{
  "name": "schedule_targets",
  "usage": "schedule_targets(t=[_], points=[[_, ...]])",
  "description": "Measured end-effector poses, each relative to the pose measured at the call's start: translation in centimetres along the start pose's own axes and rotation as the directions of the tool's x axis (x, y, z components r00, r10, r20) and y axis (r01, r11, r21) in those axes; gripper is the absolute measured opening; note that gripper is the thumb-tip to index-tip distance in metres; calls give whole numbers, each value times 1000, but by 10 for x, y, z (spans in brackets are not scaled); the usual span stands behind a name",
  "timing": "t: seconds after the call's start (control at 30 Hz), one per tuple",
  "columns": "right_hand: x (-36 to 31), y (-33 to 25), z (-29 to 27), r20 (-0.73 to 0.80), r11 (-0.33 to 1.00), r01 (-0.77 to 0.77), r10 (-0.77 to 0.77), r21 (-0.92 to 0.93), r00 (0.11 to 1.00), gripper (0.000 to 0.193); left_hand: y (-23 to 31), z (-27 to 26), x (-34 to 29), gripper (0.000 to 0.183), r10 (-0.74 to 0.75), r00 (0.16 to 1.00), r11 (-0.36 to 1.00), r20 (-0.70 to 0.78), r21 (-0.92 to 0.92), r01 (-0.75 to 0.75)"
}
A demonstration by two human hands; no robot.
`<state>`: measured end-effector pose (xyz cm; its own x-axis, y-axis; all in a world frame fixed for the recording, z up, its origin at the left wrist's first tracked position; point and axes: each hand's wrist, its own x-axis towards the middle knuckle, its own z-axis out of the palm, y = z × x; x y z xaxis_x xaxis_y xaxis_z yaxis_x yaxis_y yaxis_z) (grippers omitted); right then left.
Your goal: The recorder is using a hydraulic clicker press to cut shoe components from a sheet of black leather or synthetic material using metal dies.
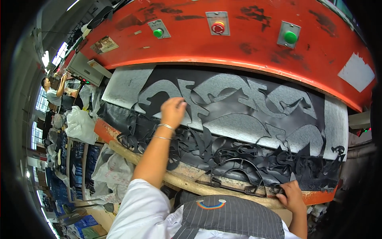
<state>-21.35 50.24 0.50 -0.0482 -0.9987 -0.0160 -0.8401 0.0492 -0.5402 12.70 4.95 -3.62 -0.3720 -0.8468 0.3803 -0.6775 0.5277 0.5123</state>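
Observation:
My left hand [174, 112], closed with its fingertips drawn together, hovers over the near left part of a dark leather sheet [159, 75] full of cut-out shapes. I cannot make out what it pinches, if anything. At the front edge on the right, my right hand [293, 196] is curled closed, with a small grey pointed tip showing above its fingers. Just left of it, a curved metal cutting die [238, 161] lies by a heap of black leather scraps [199, 141]. Grey board shows through the holes in the sheet.
An orange-red press beam [183, 44] with green and red buttons spans the far side. A wooden bar [187, 181] runs along the front edge. White plastic bags [81, 124] and shelves stand at left; another person [53, 95] is farther back there.

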Motion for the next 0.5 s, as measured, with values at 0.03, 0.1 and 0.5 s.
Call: schedule_targets(t=[0.03,0.1,0.5], points=[[-2,-1,-1,-40,999,-41,42,10,998,39,-31,-14,7,21,-54,997,994,-51,93,58],[0,-8,-4,-214,993,-107,116,55,970,33,-86,-39,23,30,-192,981,955,-6,228,189],[224,-182,85,-296,959,-173,236,225,926,31,-189,-63,122,21,50,887,997,460,27,-70]])
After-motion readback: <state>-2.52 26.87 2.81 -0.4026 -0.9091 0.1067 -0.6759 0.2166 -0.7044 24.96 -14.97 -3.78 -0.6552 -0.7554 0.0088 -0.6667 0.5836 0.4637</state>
